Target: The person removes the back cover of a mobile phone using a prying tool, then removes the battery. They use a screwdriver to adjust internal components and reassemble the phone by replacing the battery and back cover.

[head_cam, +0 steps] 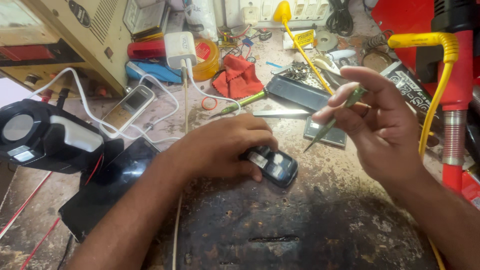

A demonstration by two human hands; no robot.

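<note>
At the middle of the scarred bench [300,220], one small dark phone [272,165] is lying flat, and the left hand [225,147] is curling over its near end, fingers pressed down on it and pinning it to the wood. Up and to the right, the right hand [380,125] is hovering above the bench, thumb and fingers pinching one thin green-handled screwdriver [335,117], its tip slanting down toward the phone without touching it.

Counting around them: a second green screwdriver [240,104] is lying beyond the left hand, just beside one crumpled red cloth [239,76]. One pale keypad phone [129,107] is resting at the left, hooked by a white cable to one white charger [180,49]. One big black tablet [107,187] is lying under the left forearm. One yellow cable [305,55] is running from the back wall sockets across the clutter.

As for labels, a pale rectangular sticker is showing on the small dark phone's upper face, and a small yellow tag [304,37] is sitting near the yellow cable at the back. A black oval badge is sitting on the beige cabinet [75,30] at the far left.
</note>
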